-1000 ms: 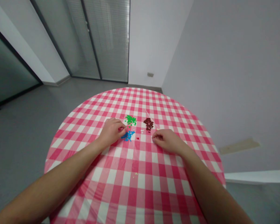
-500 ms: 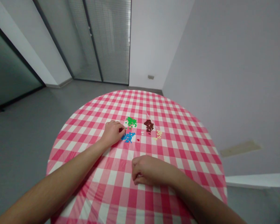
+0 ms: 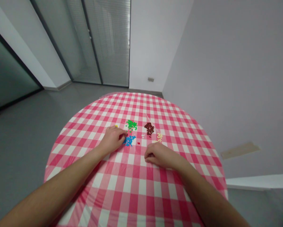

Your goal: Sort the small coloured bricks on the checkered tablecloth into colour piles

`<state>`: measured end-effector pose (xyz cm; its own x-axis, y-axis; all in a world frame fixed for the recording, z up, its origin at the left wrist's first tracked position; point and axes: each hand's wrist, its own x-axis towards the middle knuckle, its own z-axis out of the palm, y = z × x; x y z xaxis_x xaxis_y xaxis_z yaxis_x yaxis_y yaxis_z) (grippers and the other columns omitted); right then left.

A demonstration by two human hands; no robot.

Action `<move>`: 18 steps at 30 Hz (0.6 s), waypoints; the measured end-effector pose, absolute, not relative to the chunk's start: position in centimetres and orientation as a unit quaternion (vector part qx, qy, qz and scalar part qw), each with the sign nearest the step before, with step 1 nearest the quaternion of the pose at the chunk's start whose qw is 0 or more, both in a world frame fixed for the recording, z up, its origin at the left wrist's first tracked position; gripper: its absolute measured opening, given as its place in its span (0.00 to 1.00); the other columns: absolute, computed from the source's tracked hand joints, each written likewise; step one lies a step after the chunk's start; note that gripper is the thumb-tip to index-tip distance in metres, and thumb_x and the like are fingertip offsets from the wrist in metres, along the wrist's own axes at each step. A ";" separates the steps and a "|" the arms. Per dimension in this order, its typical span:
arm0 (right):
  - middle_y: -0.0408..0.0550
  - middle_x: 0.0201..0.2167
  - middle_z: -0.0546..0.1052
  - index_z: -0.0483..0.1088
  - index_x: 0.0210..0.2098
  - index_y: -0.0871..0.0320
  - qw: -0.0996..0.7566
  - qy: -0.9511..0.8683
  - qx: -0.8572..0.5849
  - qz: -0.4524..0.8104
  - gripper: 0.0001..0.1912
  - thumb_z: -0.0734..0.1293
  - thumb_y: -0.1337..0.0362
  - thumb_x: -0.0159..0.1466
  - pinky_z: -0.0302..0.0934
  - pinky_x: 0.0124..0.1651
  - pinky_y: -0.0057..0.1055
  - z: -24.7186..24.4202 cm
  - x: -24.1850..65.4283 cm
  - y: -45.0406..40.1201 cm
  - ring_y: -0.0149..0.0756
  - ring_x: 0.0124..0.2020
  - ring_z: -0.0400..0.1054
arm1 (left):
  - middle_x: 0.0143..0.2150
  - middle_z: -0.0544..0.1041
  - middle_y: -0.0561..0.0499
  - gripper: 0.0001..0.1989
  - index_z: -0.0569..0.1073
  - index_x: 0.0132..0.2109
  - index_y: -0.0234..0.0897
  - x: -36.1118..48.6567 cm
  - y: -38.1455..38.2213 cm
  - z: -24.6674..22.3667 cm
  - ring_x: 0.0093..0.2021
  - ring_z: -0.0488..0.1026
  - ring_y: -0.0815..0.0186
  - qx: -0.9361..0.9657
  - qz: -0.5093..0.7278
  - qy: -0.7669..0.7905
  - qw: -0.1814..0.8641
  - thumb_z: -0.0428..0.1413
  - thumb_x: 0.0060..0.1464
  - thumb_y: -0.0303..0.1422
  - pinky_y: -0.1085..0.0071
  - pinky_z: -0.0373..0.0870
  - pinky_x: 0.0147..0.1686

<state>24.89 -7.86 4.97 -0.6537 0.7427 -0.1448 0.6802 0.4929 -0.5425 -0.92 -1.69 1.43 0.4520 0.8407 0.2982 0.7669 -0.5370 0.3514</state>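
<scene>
Tiny coloured pieces, too small for their exact kind to be told, are laid out in separate heaps near the middle of the tablecloth. A blue heap is reached by the left hand, and a green heap lies just beyond it. A dark brown heap and a cream heap are set to the right, with a few red bits near the blue. A single yellow piece is seen just past the left hand. The pieces are judged light and easily scattered, best taken singly between the fingertips.

The left fingers are bunched at the blue heap's edge; whether anything is grasped cannot be told. The right hand is rested on the cloth, its fingers loosely curled, and no held piece can be made out. No writing can be read. The pink-and-white gingham tablecloth covers a round table, above a grey floor.
</scene>
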 end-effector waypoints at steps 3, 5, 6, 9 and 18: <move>0.48 0.30 0.81 0.79 0.29 0.57 0.075 -0.849 -0.455 0.258 0.09 0.66 0.70 0.61 0.61 0.35 0.29 4.8 26.8 -6.5 0.35 0.31 0.72 | 0.42 0.83 0.51 0.13 0.81 0.40 0.42 -0.9 -1.9 1.6 0.43 0.75 0.56 0.858 0.215 0.457 0.092 0.52 0.56 0.29 0.58 0.65 0.48; 0.48 0.30 0.80 0.78 0.28 0.57 0.092 -0.831 -0.497 0.234 0.10 0.65 0.69 0.62 0.61 0.34 0.29 4.7 27.9 -5.7 0.36 0.30 0.72 | 0.41 0.83 0.51 0.14 0.82 0.40 0.43 -0.8 -1.9 1.7 0.42 0.76 0.57 0.862 0.215 0.449 0.096 0.51 0.56 0.28 0.58 0.65 0.47; 0.48 0.30 0.80 0.78 0.29 0.57 0.099 -0.820 -0.519 0.218 0.09 0.66 0.68 0.62 0.61 0.34 0.30 4.6 28.4 -5.4 0.36 0.30 0.71 | 0.41 0.83 0.50 0.14 0.82 0.40 0.42 -0.7 -1.9 1.8 0.42 0.76 0.57 0.865 0.215 0.444 0.098 0.51 0.56 0.27 0.58 0.66 0.47; 0.51 0.35 0.79 0.77 0.35 0.58 0.144 -0.790 -0.580 0.134 0.05 0.69 0.66 0.59 0.64 0.39 0.33 4.0 29.4 -4.7 0.40 0.35 0.72 | 0.41 0.83 0.49 0.16 0.82 0.42 0.41 -0.6 -1.9 1.9 0.42 0.76 0.57 0.873 0.210 0.428 0.105 0.50 0.55 0.26 0.59 0.67 0.47; 0.56 0.46 0.77 0.77 0.46 0.58 0.146 -0.820 -0.540 0.118 0.13 0.69 0.61 0.64 0.64 0.51 0.41 3.7 29.7 -4.3 0.46 0.47 0.70 | 0.54 0.78 0.45 0.22 0.75 0.56 0.39 -0.4 -2.0 1.8 0.55 0.71 0.52 0.855 0.185 0.467 0.127 0.48 0.56 0.27 0.53 0.63 0.56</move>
<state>29.73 -4.31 3.71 -0.3739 0.9206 0.1129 0.8518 0.3890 -0.3508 -0.45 -1.95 1.79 0.4951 0.8460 0.1982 0.7517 -0.5314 0.3907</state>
